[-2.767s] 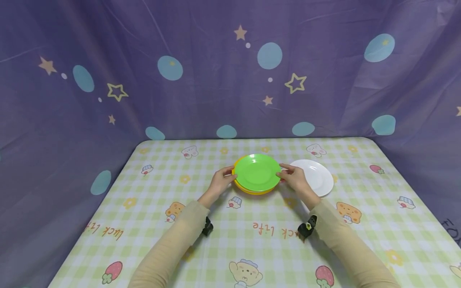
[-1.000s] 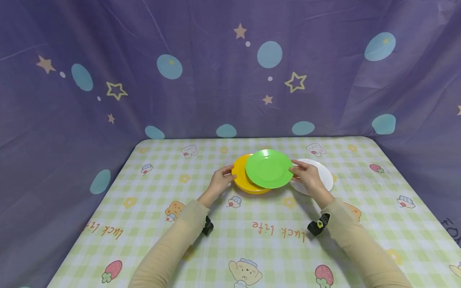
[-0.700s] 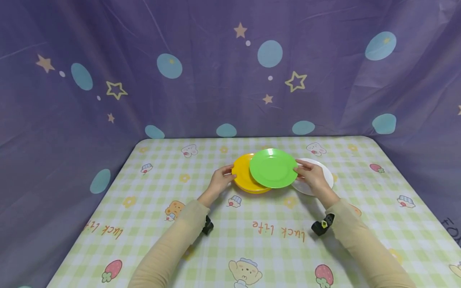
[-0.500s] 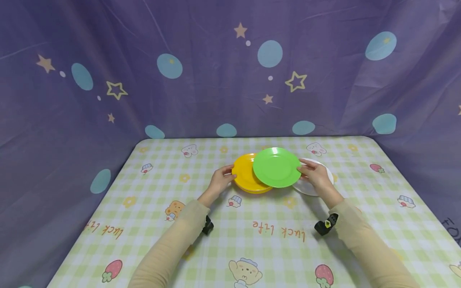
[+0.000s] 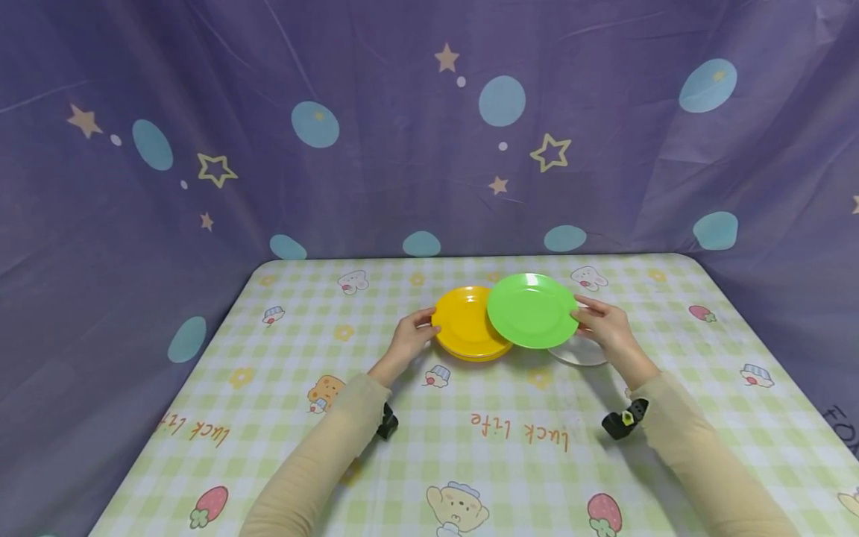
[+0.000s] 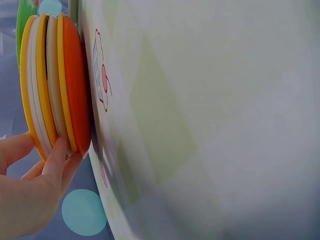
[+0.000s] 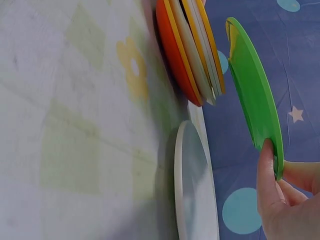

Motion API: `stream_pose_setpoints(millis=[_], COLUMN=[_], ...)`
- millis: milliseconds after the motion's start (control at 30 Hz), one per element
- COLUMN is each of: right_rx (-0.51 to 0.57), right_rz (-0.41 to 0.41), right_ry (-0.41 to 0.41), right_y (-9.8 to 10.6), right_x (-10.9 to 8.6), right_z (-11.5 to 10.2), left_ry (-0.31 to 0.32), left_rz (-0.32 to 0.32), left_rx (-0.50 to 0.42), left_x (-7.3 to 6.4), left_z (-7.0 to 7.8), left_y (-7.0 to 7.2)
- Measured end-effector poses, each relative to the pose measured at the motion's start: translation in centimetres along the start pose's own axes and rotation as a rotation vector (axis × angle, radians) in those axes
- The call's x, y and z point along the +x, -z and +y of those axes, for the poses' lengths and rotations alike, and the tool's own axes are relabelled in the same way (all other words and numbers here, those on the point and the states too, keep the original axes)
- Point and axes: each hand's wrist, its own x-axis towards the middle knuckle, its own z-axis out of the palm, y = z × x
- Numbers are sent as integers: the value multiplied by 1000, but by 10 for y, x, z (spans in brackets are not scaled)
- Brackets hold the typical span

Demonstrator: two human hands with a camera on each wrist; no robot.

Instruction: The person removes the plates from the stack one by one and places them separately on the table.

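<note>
My right hand point(image 5: 609, 333) pinches the right rim of a green plate point(image 5: 533, 311), raised off the stack. In the right wrist view the green plate point(image 7: 252, 90) is clear of the other plates. A stack of plates with a yellow plate point(image 5: 470, 322) on top stands left of it. My left hand point(image 5: 407, 339) grips that stack's left edge, thumb at the top rim and fingers lower down. In the left wrist view, yellow, white and cream rims show above an orange-red plate point(image 6: 76, 87) at the bottom. A white plate point(image 5: 580, 350) lies on the table, partly hidden below the green one.
A green-and-white checked tablecloth point(image 5: 483, 470) with printed cartoon figures covers the table. Behind its far edge hangs a purple curtain point(image 5: 403, 194) with stars and blue dots. A black wrist camera point(image 5: 624, 419) sits under the right sleeve.
The green plate has left the top of the stack and moved right in my right hand, over the white plate, uncovering the yellow plate. My left hand has stayed on the stack.
</note>
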Motion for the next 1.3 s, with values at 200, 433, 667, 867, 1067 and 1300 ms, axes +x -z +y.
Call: stream_pose_setpoints(millis=[200, 433, 667, 867, 1067, 1300], right_rx=[24, 32, 6, 15, 43, 26], right_rz=[-7, -7, 6, 13, 19, 64], right_ry=[-12, -29, -34, -57, -77, -67], right_y=[9, 21, 34, 46, 56, 72], right_x=[-3, -4, -6, -3, -2, 2], right_z=[-1, 0, 1, 6, 8, 17], left_ry=[-5, -3, 0, -3, 4, -3], left_rz=[1, 4, 10, 9, 12, 14], left_rx=[-3, -1, 6, 0, -9, -13], left_x=[0, -2, -2, -2, -3, -2], left_z=[0, 1, 1, 1, 3, 3], left_y=[0, 1, 1, 0, 0, 0])
